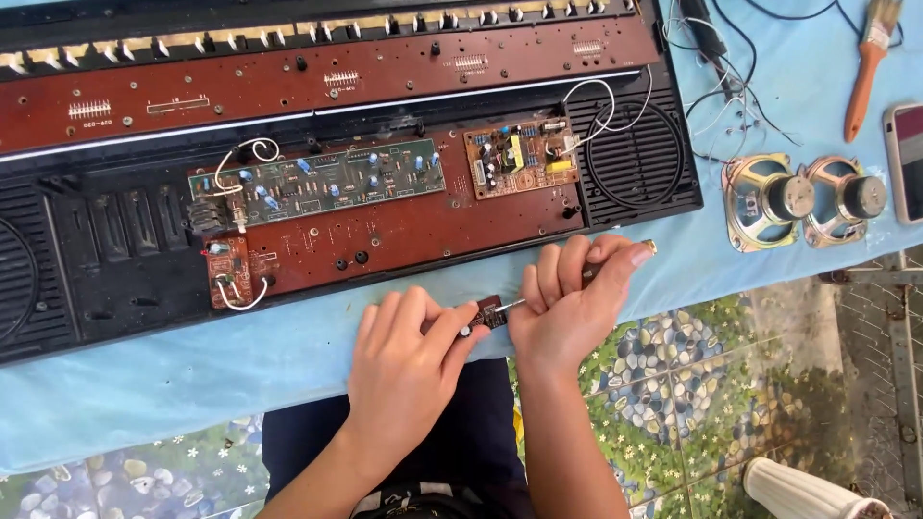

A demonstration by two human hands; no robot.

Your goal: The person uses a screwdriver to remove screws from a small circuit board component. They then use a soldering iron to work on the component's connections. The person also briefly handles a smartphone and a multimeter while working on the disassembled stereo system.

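Both hands are meeting at the near edge of a blue-covered table [144, 384], at six o'clock in the head view. Pinching a small brown circuit board [490, 313] between thumb and fingertips, the left hand [409, 370] is holding it just over the table's edge, while the right hand [567, 303] is closing in a fist around a screwdriver [510, 306], its thin metal tip touching the board and its handle end poking out past the thumb at two o'clock. The board is looking light, stiff and fragile, with small parts on its face; gripping it by the bare edges appears safest, since the parts and any solder joints could crack under pressure.

At twelve o'clock, an opened keyboard chassis [125, 279] is lying flat, carrying a green circuit board [317, 180] and a smaller power board [519, 157] with white wires. At two o'clock, two loose speakers [803, 200] are sitting beside a paintbrush [870, 62] and a phone [906, 159] near the table's right edge. Open room is remaining only along the narrow blue strip between chassis and edge; beyond it, pebble-patterned floor [673, 365] is showing below.
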